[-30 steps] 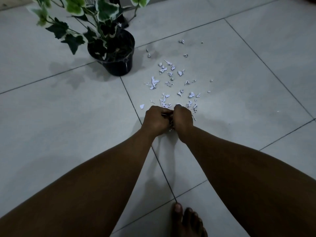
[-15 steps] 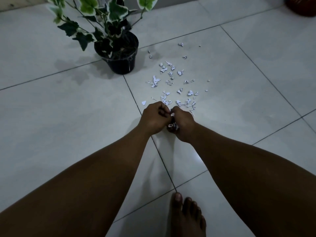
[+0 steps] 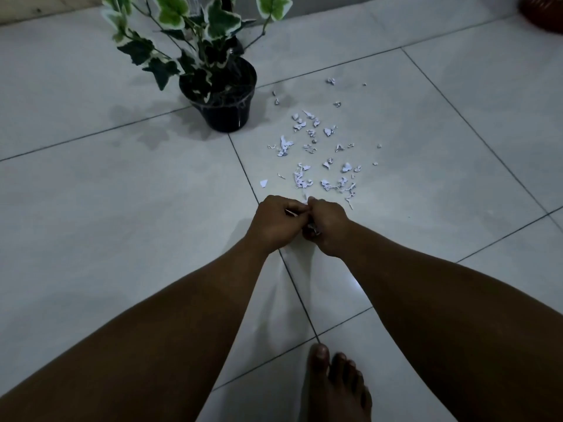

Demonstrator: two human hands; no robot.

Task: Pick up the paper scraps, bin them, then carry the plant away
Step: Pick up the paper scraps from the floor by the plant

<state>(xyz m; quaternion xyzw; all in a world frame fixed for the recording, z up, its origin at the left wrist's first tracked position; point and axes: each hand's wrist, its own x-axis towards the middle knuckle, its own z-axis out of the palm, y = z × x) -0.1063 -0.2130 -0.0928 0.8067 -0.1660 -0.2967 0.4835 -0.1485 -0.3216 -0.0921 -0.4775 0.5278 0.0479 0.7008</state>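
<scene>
1. I saw the left hand [image 3: 275,220] and the right hand [image 3: 327,222] pressed together low over the floor [image 3: 91,239], both curled closed around small white paper bits that showed between the fingers.
2. The paper scraps [image 3: 316,153] lay scattered at twelve to one o'clock from the hands, the nearest ones just beyond the knuckles and the farthest few near a grout line toward the top.
3. One stray scrap [image 3: 263,183] sat alone at eleven o'clock, just left of the grout line that ran down under the hands.
4. The plant [image 3: 221,95] stood upright in its dark pot at eleven o'clock, well apart from the hands, its base at the tile joint and close to the left edge of the scatter.
5. Bare tile lay open at nine and three o'clock.
6. A bare foot [image 3: 335,388] rested at six o'clock, and a dark red object [image 3: 545,13] was cut off at the top right corner.
</scene>
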